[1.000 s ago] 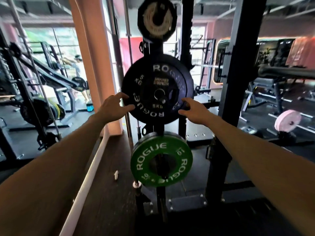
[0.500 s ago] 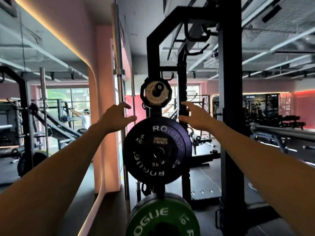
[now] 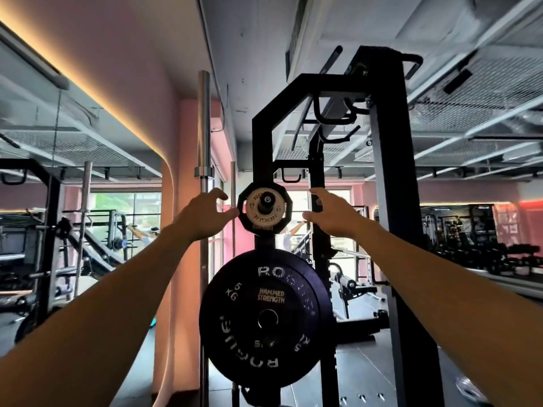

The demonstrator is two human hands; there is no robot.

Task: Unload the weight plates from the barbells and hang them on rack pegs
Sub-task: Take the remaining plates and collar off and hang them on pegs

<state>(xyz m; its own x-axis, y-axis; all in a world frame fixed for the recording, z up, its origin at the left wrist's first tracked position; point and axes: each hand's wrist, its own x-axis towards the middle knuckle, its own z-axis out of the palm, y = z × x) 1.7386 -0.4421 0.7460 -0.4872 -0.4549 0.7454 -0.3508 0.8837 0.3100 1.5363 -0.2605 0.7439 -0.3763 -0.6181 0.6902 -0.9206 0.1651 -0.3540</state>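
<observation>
A black power rack (image 3: pixel 388 201) stands in front of me with plates hung on its side pegs. On the upper peg sits a small black twelve-sided plate (image 3: pixel 244 218) with a white Rogue change plate (image 3: pixel 266 208) in front of it. Below hangs a large black Rogue 5 kg bumper plate (image 3: pixel 264 318). My left hand (image 3: pixel 205 215) reaches up at the small plate's left edge, fingers spread, thumb tip at its rim. My right hand (image 3: pixel 329 215) is raised just right of that plate, fingers spread, holding nothing.
Upright barbells (image 3: pixel 203 142) stand just left of the rack beside a pink pillar (image 3: pixel 173 245). A mirror wall on the left reflects another rack and a person. Benches and dumbbell racks (image 3: pixel 484 259) fill the right background.
Both hands let go of the large black plate and rose to the small plates on the upper peg. My view tilted upward, and the green plate dropped out of sight.
</observation>
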